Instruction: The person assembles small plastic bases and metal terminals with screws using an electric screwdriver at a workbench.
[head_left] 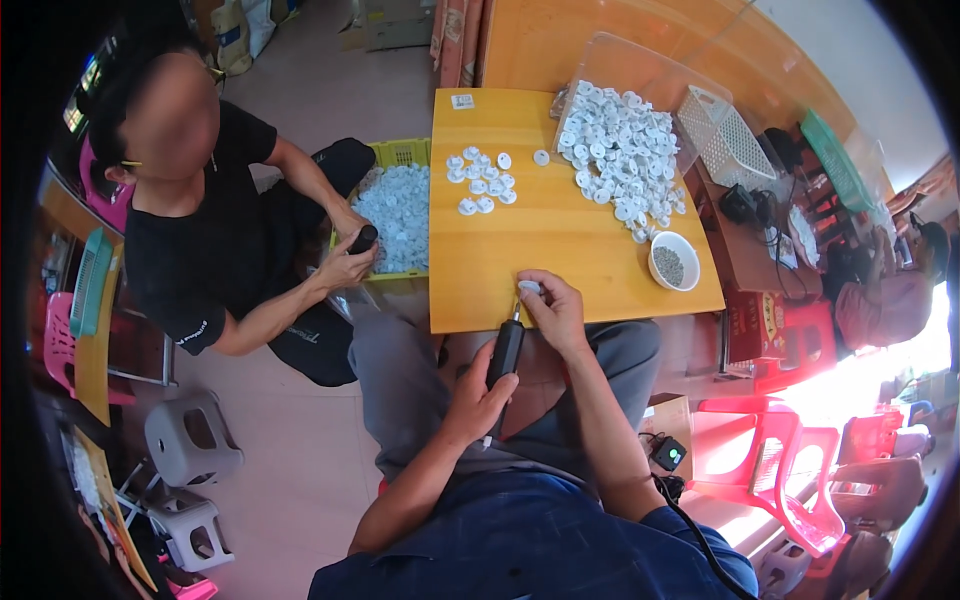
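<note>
My left hand (480,395) grips a black electric screwdriver (505,355) held upright, its tip up against a small white plastic part (529,288). My right hand (555,310) pinches that part at the near edge of the small wooden table (560,250). A group of finished white parts (480,182) lies at the table's far left, and a large heap of white parts (620,155) spills across its far right. A small white bowl of screws (673,262) stands to the right of my right hand.
A person in black sits at the left, holding a black tool (362,240) over a yellow crate of white parts (398,210). A white basket (725,135) and clear bin stand behind the table. Red plastic chairs (790,450) are right, grey stools (190,440) lower left.
</note>
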